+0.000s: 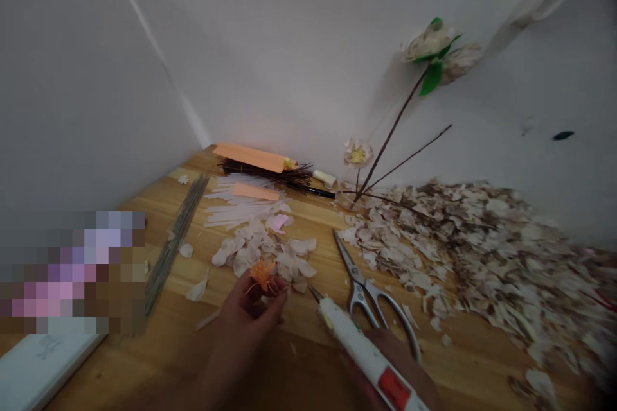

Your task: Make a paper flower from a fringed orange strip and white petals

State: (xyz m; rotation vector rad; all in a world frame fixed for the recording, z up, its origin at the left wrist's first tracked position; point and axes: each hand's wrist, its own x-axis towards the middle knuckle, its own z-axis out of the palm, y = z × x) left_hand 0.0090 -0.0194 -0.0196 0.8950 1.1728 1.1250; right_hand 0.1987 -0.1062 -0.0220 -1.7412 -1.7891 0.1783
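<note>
My left hand [250, 311] pinches a small orange flower centre [263, 271] on a thin stem, held just above the wooden table [318, 250]. My right hand [402, 366] grips a white glue gun [361, 350] with a red label; its metal nozzle points up-left, close to the orange piece. Pale loose petals [270, 250] lie just beyond my left hand. Steel scissors [369, 289] rest on the table right beside the glue gun.
A large heap of pale petals [482, 250] covers the right side. Finished paper flowers on dark stems [434, 51] lean against the wall. White strips, orange paper [250, 157], dark wires and a grey wire bundle [173, 241] lie at the back left. A white box [43, 366] sits front left.
</note>
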